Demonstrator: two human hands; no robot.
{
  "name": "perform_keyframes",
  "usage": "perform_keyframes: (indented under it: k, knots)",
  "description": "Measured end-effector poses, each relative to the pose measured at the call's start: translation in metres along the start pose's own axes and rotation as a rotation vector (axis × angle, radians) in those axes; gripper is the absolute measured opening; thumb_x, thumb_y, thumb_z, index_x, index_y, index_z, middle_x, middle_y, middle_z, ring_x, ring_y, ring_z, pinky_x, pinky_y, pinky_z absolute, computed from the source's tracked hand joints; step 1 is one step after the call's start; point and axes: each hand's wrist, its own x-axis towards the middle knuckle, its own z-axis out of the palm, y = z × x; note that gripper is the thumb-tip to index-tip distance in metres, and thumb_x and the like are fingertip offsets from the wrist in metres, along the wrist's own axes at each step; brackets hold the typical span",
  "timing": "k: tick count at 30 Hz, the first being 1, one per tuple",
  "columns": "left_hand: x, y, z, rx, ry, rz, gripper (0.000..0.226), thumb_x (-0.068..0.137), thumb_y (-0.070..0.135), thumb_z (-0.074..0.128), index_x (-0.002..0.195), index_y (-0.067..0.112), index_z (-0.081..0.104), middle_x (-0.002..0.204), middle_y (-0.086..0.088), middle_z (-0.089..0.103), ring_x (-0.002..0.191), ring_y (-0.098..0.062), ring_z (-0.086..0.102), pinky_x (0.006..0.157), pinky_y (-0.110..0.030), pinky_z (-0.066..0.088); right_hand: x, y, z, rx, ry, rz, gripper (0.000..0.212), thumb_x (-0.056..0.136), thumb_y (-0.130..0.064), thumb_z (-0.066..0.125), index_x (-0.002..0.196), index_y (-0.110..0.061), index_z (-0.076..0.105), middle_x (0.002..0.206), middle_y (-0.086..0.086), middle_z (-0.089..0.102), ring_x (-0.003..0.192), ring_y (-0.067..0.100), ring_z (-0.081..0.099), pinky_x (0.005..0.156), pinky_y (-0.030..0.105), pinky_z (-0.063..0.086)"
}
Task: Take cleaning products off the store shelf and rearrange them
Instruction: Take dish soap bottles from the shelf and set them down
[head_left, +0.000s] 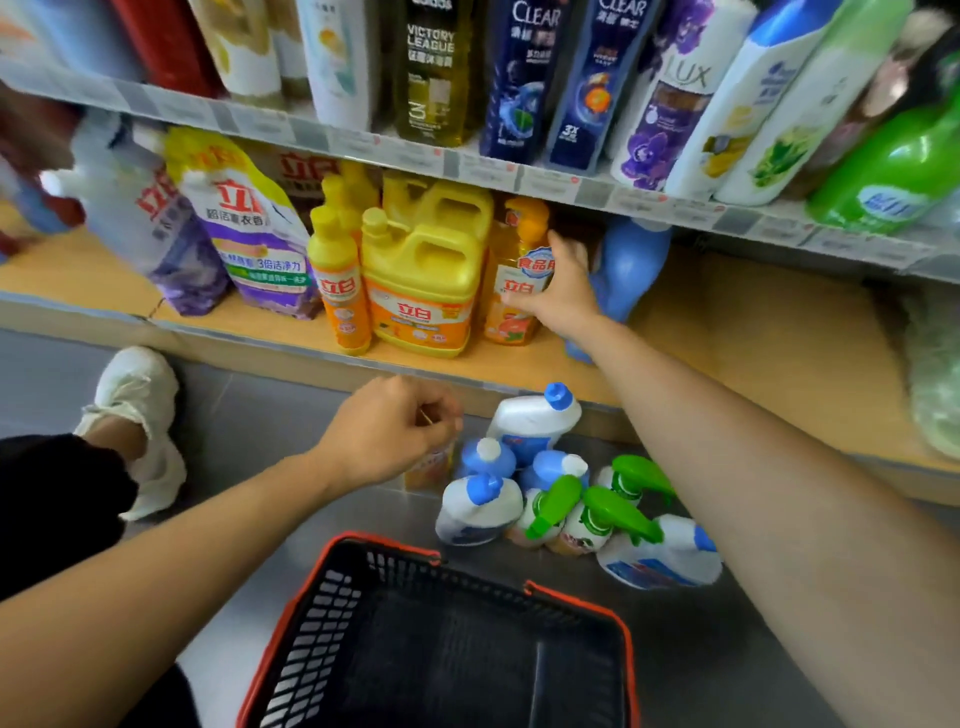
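Head view: right hand (561, 291) grips smooth orange plastic detergent bottle (506, 327) mid-body; likely liquid-heavy, slippery. Left hand (395, 431) curled, contents unclear.

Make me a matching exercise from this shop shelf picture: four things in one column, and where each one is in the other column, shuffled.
1. transparent orange plastic bottle
2. white LUX bottle with purple flowers
3. white spray bottles with green triggers
4. black mesh basket with red rim

A. piled on the floor
B. upper shelf
C. standing on the floor, nearest the viewer
D. lower shelf, gripped by the right hand

Pairs: 1-D, 2-B, 3-A, 4-C
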Motion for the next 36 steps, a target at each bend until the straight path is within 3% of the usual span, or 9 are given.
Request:
perform_keyframes:
  k: [3,6,9,18,21,25,29,33,36]
  knots:
    - [0.014,-0.008,-0.005,-0.079,0.024,-0.058,0.012,0.087,0.028,0.076,0.098,0.028,0.079,0.080,0.016,0.071,0.079,-0.007,0.067,0.075,-0.034,0.056,0.004,0.005,0.016,-0.138,0.089,0.021,0.103,0.063,-0.041,0.092,0.147,-0.020,0.038,0.136,0.014,0.032,0.131,0.034,0.034,0.111,0.048,0.037]
    - [0.023,-0.014,-0.010,-0.202,0.063,-0.118,0.010,0.088,0.020,0.076,0.098,0.022,0.079,0.076,0.014,0.069,0.074,-0.006,0.065,0.076,-0.033,0.055,0.003,0.010,0.020,-0.064,0.149,-0.013,0.098,0.060,-0.035,0.095,0.140,-0.018,0.041,0.133,0.016,0.035,0.125,0.034,0.040,0.105,0.045,0.043]
    - [0.027,-0.015,-0.013,-0.385,0.066,-0.212,0.011,0.090,0.011,0.072,0.100,0.015,0.076,0.080,-0.003,0.073,0.071,-0.012,0.065,0.073,-0.031,0.053,0.003,0.011,0.017,0.038,0.158,-0.100,0.087,0.062,-0.030,0.095,0.132,-0.014,0.045,0.129,0.013,0.053,0.117,0.029,0.054,0.099,0.048,0.048]
    - [0.032,-0.019,-0.014,-0.669,0.095,-0.391,0.012,0.092,0.010,0.069,0.103,0.009,0.073,0.098,-0.016,0.075,0.081,-0.020,0.067,0.076,-0.038,0.058,-0.018,0.020,0.017,-0.005,0.190,-0.181,0.075,0.061,-0.037,0.095,0.125,-0.013,0.061,0.114,0.003,0.054,0.105,0.014,0.054,0.090,0.025,0.047]
    - [0.035,-0.019,-0.007,-0.607,0.105,-0.333,0.031,0.088,0.019,0.077,0.117,0.012,0.070,0.103,-0.013,0.073,0.090,-0.018,0.068,0.087,-0.044,0.057,-0.037,0.016,0.004,0.059,0.155,-0.214,0.066,0.062,-0.035,0.095,0.117,-0.016,0.064,0.112,0.003,0.056,0.101,0.013,0.058,0.087,0.021,0.050]
    - [0.037,-0.009,-0.002,-0.435,0.096,-0.171,0.071,0.076,0.037,0.087,0.139,0.024,0.056,0.129,0.006,0.063,0.113,-0.014,0.061,0.092,-0.032,0.053,-0.068,-0.002,-0.028,0.167,0.083,-0.276,0.053,0.061,-0.030,0.096,0.100,-0.034,0.061,0.104,0.001,0.058,0.092,-0.002,0.061,0.079,0.009,0.048]
    - [0.031,0.007,-0.001,-0.410,0.068,-0.069,0.106,0.057,0.061,0.087,0.148,0.027,0.045,0.139,0.010,0.056,0.126,-0.010,0.054,0.104,-0.032,0.046,-0.107,-0.024,-0.054,0.410,-0.033,-0.222,0.056,0.059,-0.025,0.096,0.105,-0.020,0.064,0.107,0.009,0.070,0.096,0.014,0.071,0.080,0.026,0.057]
    - [0.017,0.025,0.003,-0.506,-0.015,0.053,0.102,0.054,0.048,0.094,0.142,0.022,0.048,0.128,0.007,0.065,0.117,-0.009,0.064,0.100,-0.043,0.054,-0.151,-0.030,-0.063,0.723,-0.134,-0.152,0.051,0.064,-0.013,0.091,0.108,-0.011,0.065,0.104,0.011,0.075,0.099,0.030,0.072,0.082,0.039,0.058]
    - [0.000,0.035,0.008,-0.498,-0.054,0.102,0.095,0.051,0.050,0.094,0.132,0.017,0.056,0.121,0.005,0.070,0.111,-0.011,0.068,0.096,-0.044,0.056,-0.186,-0.021,-0.062,0.863,-0.162,-0.093,0.044,0.070,-0.001,0.085,0.109,-0.010,0.066,0.105,0.010,0.075,0.100,0.029,0.072,0.083,0.037,0.057]
